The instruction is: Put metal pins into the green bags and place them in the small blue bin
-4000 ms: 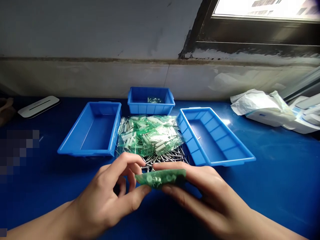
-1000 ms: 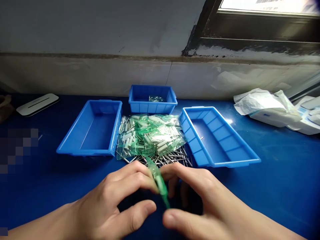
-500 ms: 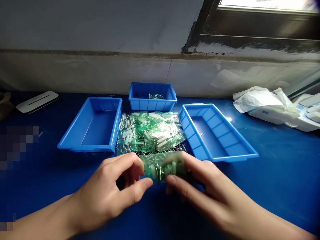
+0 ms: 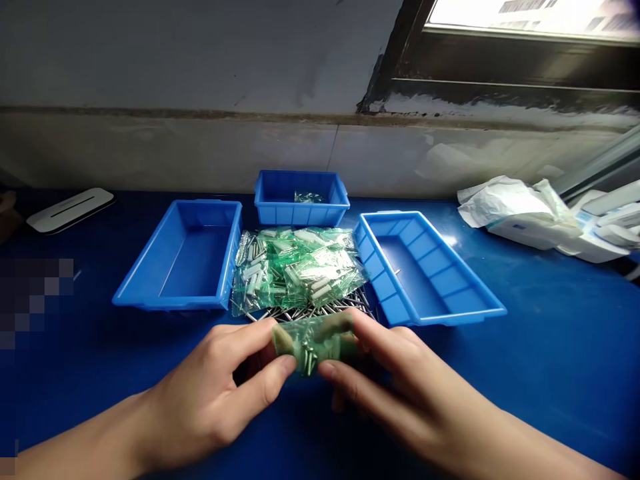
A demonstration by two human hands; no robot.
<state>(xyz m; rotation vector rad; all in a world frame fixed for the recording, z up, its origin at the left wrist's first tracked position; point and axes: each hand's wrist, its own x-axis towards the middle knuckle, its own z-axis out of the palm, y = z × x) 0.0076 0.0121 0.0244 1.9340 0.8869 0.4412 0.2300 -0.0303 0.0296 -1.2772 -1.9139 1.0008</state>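
Between my two hands is a small green-tinted clear plastic bag with metal screws and pale plugs showing through it. My left hand pinches its left end between thumb and fingers. At the right end my right hand grips it, thumb in front and fingers behind the film. Just beyond lies a pile of similar filled bags, showing white plugs and screws. Loose metal screws spread out along the near edge of that pile.
Blue plastic bins stand around the pile: a left bin, a right bin with a small piece inside, and a back bin holding a clear bag. A white flat device lies far left, white crumpled packaging far right.
My left hand has closed onto the left end of the bag, where its thumb was apart before. The bag has tilted and sits slightly lower; the view has shifted a little.
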